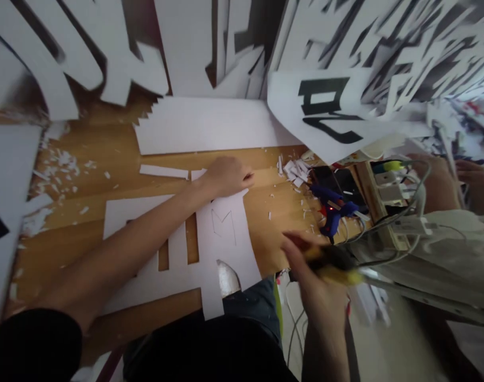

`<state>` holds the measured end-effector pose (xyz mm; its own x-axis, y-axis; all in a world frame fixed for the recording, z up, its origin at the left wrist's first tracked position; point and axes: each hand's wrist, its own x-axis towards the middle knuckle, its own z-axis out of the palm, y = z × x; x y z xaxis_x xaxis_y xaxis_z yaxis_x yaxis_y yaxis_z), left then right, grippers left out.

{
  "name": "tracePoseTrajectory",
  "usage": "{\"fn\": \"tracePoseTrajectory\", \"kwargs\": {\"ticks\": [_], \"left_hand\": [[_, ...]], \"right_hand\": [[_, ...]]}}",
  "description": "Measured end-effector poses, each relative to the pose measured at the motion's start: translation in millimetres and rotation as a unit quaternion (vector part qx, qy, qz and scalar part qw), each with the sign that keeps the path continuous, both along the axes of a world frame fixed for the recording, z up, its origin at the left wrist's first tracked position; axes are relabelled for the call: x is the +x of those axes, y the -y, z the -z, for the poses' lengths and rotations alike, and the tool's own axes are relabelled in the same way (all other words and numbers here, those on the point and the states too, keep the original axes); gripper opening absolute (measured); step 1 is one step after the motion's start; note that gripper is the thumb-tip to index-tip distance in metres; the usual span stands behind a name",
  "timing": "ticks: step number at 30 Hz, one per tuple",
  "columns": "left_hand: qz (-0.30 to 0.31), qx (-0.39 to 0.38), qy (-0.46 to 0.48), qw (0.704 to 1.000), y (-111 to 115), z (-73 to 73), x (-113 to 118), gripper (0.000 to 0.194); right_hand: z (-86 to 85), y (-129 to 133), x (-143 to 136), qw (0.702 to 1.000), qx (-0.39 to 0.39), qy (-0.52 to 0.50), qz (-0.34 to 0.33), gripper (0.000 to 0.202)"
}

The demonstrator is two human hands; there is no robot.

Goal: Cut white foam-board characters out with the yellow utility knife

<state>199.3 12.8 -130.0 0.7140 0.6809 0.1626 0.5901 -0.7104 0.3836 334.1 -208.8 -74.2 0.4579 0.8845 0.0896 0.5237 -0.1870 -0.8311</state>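
Note:
My left hand is closed in a loose fist at the upper edge of a white foam board piece with pencil lines on it. Whatever its fingers grip, if anything, is hidden. Under my left forearm lies a larger cut-out white board with slots through it. My right hand, smeared by motion, is off the table's right side. It is closed around a yellow-and-black tool that looks like a utility knife; its blade cannot be made out. A thin white strip lies beyond my left wrist.
White offcuts and crumbs litter the wooden table. A blue glue gun with a red light sits at the right edge beside cables. Tall white cut-outs and a printed sheet stand behind. Another person's hands are at far right.

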Motion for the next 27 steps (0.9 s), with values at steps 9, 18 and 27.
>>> {"fn": "tracePoseTrajectory", "kwargs": {"ticks": [9,18,27], "left_hand": [[-0.021,0.005,0.044,0.999,34.6,-101.7,-0.1,0.039],[0.011,0.066,0.07,0.995,67.4,-152.1,0.6,0.039],[0.024,0.076,0.073,0.994,110.0,-182.6,0.3,0.038]], "right_hand": [[-10.0,-47.6,-26.9,0.91,-0.175,-0.332,-0.178,0.039],[-16.6,-23.2,-38.2,0.88,-0.051,-0.44,-0.171,0.035],[-25.3,4.9,-44.7,0.828,-0.018,-0.538,-0.159,0.042]]}}
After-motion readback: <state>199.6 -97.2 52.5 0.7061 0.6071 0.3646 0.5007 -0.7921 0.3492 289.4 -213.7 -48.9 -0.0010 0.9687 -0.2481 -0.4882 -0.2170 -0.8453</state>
